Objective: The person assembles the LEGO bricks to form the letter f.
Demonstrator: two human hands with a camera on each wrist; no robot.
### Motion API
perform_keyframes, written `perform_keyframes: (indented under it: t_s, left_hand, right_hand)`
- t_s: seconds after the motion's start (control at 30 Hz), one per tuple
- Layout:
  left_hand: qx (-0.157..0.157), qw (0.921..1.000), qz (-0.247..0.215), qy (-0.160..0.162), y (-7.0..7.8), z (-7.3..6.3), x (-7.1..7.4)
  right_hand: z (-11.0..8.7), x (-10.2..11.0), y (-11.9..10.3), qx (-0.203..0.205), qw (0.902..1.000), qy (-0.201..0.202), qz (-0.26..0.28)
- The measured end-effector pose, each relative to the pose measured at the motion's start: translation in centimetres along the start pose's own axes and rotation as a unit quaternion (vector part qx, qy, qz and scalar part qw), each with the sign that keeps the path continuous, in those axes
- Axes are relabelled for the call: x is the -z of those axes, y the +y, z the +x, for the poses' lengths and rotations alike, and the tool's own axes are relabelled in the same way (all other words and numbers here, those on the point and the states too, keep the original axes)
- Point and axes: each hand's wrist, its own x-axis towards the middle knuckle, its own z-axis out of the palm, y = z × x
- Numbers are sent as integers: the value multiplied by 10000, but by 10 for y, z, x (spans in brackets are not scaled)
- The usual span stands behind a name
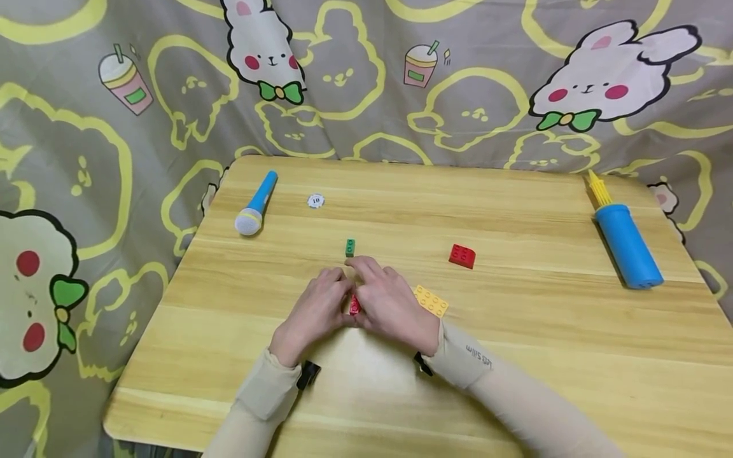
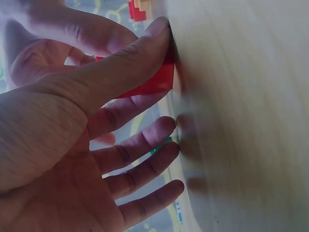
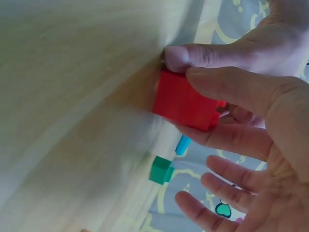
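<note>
Both hands meet over a red toy building brick [image 1: 354, 306] on the wooden table, which they largely cover in the head view. In the left wrist view, the left hand [image 1: 318, 307] pinches the red brick [image 2: 163, 79] between thumb and index finger, its other fingers spread. The right hand [image 1: 395, 308] grips the same brick [image 3: 181, 99] with thumb and index finger, its remaining fingers loosely extended. The brick stands at the tabletop, studs facing away from the table. Just beyond the fingertips is a small green brick [image 1: 350, 247]. A yellow-orange brick [image 1: 432, 300] lies beside the right hand.
Another red brick [image 1: 462, 256] with a curved corner lies right of the hands. Toward the back left are a blue toy microphone [image 1: 258, 205] and a white round chip [image 1: 315, 201] marked 10. A blue hand pump [image 1: 628, 245] lies at the right. Patterned curtains [image 1: 366, 83] border the table.
</note>
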Motion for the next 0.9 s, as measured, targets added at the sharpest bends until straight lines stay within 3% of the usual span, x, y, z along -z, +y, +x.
perform_keyframes:
  t_s: [0.17,0.27,0.4,0.57,0.73,0.9]
  left_hand:
    - [193,9997,-62,-165,0,2,1]
    - [254,9993,-128,-230,0,3,1]
    - [312,9991,-154,-255,1,4,2]
    - [342,9989,-183,-247,2,2,2]
    - [336,9989,-166,-277,3,0,2]
    - [364,9987,-187,-309,5,-3,3]
  right_hand:
    - [-5,7,12,-599,9965,-275,520]
    - [-13,17,26,-926,9924,-173,791]
    - [-31,30,48,-1301,9898,4,588]
    - [-55,33,65,-1785,9825,-204,489]
    - [-72,28,69,-2224,9718,-520,582]
    - [-82,21,66,-2403,9666,-698,550]
